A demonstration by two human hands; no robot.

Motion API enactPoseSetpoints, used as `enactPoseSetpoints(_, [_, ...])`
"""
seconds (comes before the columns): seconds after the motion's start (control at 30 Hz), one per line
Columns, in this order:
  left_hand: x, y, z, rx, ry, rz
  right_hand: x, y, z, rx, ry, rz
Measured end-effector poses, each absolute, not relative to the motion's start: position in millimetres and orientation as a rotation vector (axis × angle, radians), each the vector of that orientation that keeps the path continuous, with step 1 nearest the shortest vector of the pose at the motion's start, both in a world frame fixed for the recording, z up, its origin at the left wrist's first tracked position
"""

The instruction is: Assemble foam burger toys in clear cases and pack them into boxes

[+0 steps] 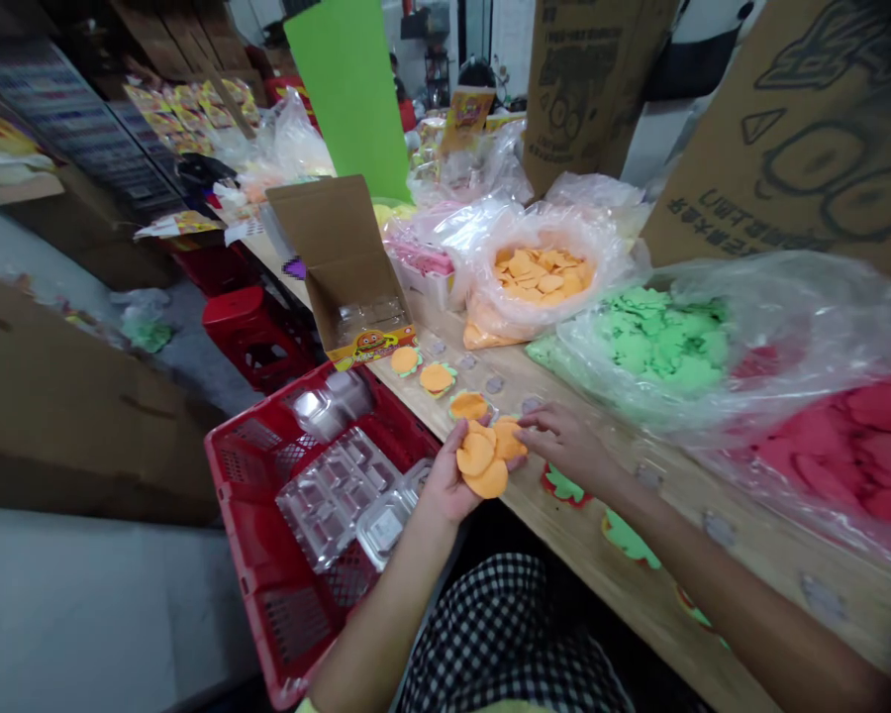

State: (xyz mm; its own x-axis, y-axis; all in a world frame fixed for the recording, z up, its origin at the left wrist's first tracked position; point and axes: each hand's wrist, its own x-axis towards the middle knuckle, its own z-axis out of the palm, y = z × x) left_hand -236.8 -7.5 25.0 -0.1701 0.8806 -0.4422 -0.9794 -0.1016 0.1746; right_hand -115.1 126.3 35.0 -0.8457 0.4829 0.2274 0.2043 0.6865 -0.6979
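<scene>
My left hand (446, 483) is cupped around several thin orange discs (485, 473), fanned out over the palm and fingers. At the right edge of this bunch, the bent fingers of my right hand (564, 441) pinch one orange disc (508, 439). Just behind them on the table lies a stack (468, 405) with an orange disc on top and green edges below. Two similar stacks, a middle one (438, 378) and a far one (405, 360), continue the row. Under my right forearm, stacks topped with a green leafy piece (564, 485) lie along the front edge.
A red crate (230, 515) with clear plastic trays (342, 495) stands at my left. Along the table's back are bags of orange discs (542, 275), green pieces (660, 337) and red pieces (853, 446). An open cardboard box (334, 223) stands at the far end.
</scene>
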Motion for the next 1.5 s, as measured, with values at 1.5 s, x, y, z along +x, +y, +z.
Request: enactPoseSetpoints(1.5, [-124.0,60.4,28.9,-0.143,0.491,1.499,-23.6,112.4,52.6,-1.135,-2.236,0.9])
